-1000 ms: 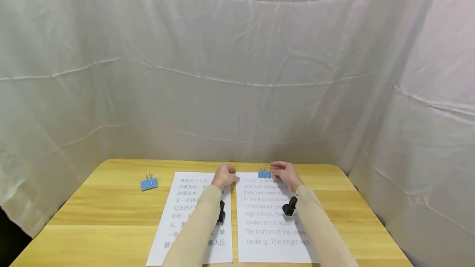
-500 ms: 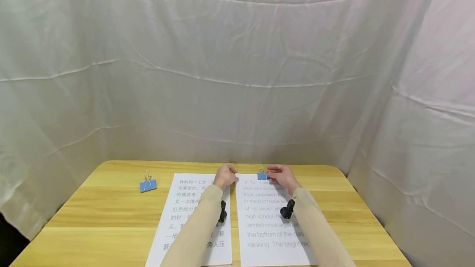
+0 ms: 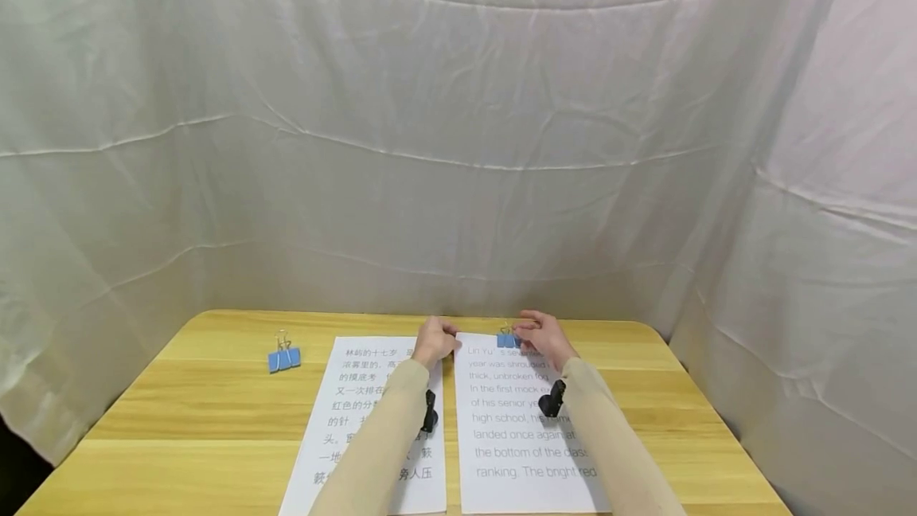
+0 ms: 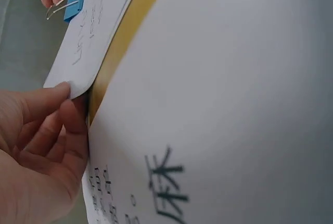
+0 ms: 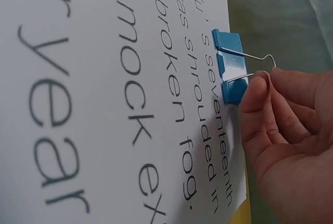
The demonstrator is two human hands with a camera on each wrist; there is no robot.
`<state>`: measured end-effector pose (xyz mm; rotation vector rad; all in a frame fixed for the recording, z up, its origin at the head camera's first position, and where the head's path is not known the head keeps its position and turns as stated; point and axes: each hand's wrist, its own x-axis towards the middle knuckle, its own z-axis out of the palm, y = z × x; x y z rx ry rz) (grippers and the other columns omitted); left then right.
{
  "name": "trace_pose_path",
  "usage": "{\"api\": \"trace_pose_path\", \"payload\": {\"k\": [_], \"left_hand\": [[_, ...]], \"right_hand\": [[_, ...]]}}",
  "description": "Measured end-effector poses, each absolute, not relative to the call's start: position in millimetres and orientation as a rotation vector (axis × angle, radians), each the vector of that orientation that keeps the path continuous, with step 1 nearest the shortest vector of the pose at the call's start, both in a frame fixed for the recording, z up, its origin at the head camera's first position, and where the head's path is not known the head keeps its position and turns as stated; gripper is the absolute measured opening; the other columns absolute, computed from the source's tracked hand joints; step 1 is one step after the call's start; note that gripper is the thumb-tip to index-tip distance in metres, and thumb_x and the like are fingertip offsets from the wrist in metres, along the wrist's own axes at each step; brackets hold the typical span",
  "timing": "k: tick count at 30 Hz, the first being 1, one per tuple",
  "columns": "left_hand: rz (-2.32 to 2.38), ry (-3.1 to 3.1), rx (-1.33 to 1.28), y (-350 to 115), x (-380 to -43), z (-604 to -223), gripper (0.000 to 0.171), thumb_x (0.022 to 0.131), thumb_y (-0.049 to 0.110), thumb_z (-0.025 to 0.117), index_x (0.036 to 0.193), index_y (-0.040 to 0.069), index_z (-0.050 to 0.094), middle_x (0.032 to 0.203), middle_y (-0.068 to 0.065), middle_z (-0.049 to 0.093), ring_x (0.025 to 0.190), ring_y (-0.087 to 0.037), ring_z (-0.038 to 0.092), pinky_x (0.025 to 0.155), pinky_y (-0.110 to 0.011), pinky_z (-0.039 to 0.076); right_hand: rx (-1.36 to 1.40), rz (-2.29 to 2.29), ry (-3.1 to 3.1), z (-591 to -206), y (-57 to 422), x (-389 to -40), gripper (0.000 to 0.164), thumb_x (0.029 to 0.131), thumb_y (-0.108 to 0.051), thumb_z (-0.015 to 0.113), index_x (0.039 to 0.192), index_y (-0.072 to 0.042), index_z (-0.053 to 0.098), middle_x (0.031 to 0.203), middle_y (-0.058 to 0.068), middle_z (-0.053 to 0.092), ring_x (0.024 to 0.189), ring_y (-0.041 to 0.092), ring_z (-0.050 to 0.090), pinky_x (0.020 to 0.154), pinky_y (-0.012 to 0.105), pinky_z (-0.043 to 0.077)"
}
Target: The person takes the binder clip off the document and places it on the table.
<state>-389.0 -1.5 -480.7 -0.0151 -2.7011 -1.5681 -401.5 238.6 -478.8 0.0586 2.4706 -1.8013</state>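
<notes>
Two printed sheets lie side by side on a wooden table (image 3: pixel 179 412): a Chinese-text sheet (image 3: pixel 358 412) on the left and an English-text sheet (image 3: pixel 516 436) on the right. A blue binder clip (image 3: pixel 507 339) (image 5: pixel 229 65) (image 4: pixel 74 4) sits on the top edge of the English-text sheet (image 5: pixel 104 78). My right hand (image 3: pixel 528 333) (image 5: pixel 263 86) pinches the clip's wire handles between thumb and fingers. My left hand (image 3: pixel 447 343) (image 4: pixel 67 96) pinches the top left corner of the English-text sheet (image 4: pixel 99 31), which is slightly lifted.
A second blue binder clip (image 3: pixel 284 358) lies on the table left of the Chinese-text sheet. A white cloth backdrop (image 3: pixel 458 142) rises behind the table and along both sides. Bare wood shows at the far left and right.
My right hand has closed in leftwards onto the clip's wire handles. The left hand has stayed at the sheet's corner. The view has shifted slightly.
</notes>
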Motion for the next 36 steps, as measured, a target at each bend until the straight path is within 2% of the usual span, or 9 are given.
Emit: {"api": "trace_pose_path", "payload": {"k": [4,7,12,17,26,36], "left_hand": [[-1.701,-2.644,-0.013,-2.8,-389.5,-485.2,0.024,0.079,-0.005,0.073,0.103,-0.001,0.073,0.095,-0.013,0.07,0.071,-0.016,0.062,0.064,-0.028,0.054],[-1.763,-2.608,-0.021,-3.3,-389.4,-487.2,0.027,0.079,-0.007,0.072,0.105,-0.002,0.073,0.101,-0.015,0.07,0.066,-0.014,0.062,0.06,-0.025,0.054],[-1.756,-2.614,-0.008,-3.4,-388.0,-487.8,0.028,0.08,-0.005,0.073,0.106,0.002,0.075,0.111,-0.015,0.071,0.07,-0.011,0.063,0.062,-0.023,0.054],[-1.781,-2.613,-0.012,-5.7,-386.2,-486.9,0.025,0.08,-0.004,0.073,0.105,0.001,0.075,0.107,-0.015,0.072,0.07,-0.011,0.063,0.064,-0.024,0.054],[-1.838,-2.624,-0.011,-9.3,-385.3,-488.5,0.025,0.081,-0.003,0.074,0.106,0.002,0.075,0.106,-0.013,0.07,0.073,-0.01,0.062,0.07,-0.024,0.055],[-1.829,-2.626,0.014,-9.0,-385.6,-487.9,0.024,0.082,-0.001,0.075,0.105,0.003,0.076,0.106,-0.012,0.07,0.074,-0.012,0.061,0.068,-0.024,0.051]], "right_hand": [[0.067,-1.735,2.497,-478.9,236.9,-402.6,0.044,0.095,-0.01,0.063,0.138,-0.005,0.054,0.126,0.017,0.065,0.094,0.021,0.063,0.073,0.027,0.053],[0.083,-1.686,2.527,-479.0,236.4,-402.4,0.04,0.095,-0.015,0.065,0.134,-0.007,0.058,0.123,0.013,0.067,0.092,0.02,0.061,0.075,0.026,0.051],[0.059,-1.684,2.538,-478.7,237.1,-401.6,0.038,0.095,-0.019,0.065,0.13,-0.004,0.061,0.12,0.013,0.068,0.089,0.019,0.059,0.073,0.027,0.05],[0.059,-1.696,2.544,-478.7,237.7,-401.6,0.032,0.096,-0.02,0.065,0.122,-0.003,0.064,0.114,0.014,0.067,0.086,0.021,0.059,0.07,0.027,0.05],[0.033,-1.639,2.56,-479.3,241.6,-404.0,0.026,0.093,-0.028,0.068,0.11,-0.008,0.068,0.095,0.006,0.065,0.08,0.018,0.056,0.07,0.027,0.048],[-0.026,-1.622,2.472,-467.5,242.2,-401.5,0.023,0.09,-0.029,0.072,0.101,-0.009,0.066,0.091,0.006,0.064,0.078,0.018,0.057,0.065,0.027,0.047]]}}
